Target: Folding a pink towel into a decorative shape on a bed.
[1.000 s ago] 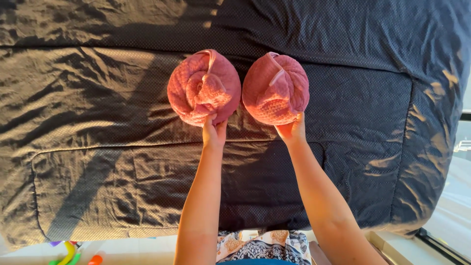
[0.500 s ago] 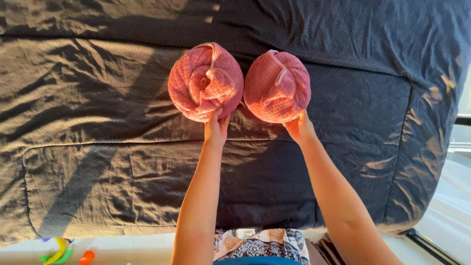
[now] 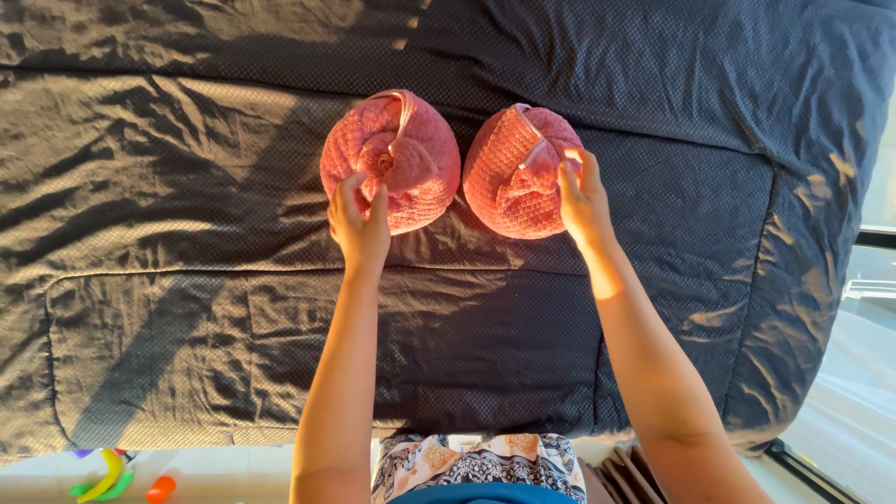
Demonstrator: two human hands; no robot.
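Two pink towels rolled into round bundles lie side by side on a dark quilted bedspread (image 3: 187,233). My left hand (image 3: 359,219) rests on the near side of the left bundle (image 3: 397,154), fingers spread over its folds. The fingers of my right hand (image 3: 583,201) touch the right edge of the right bundle (image 3: 518,177), close to a loose flap. The two bundles almost touch each other in the middle.
The bedspread covers the whole bed, with sunlight and long shadows across it. The bed's near edge runs along the bottom of the view. Small bright toys (image 3: 112,471) lie on the floor at the lower left. A window frame (image 3: 868,280) is at the right.
Both hands moved from under the bundles up onto their sides; the bundles sit lower on the bedspread, and the right hand shifted to the right bundle's outer edge.
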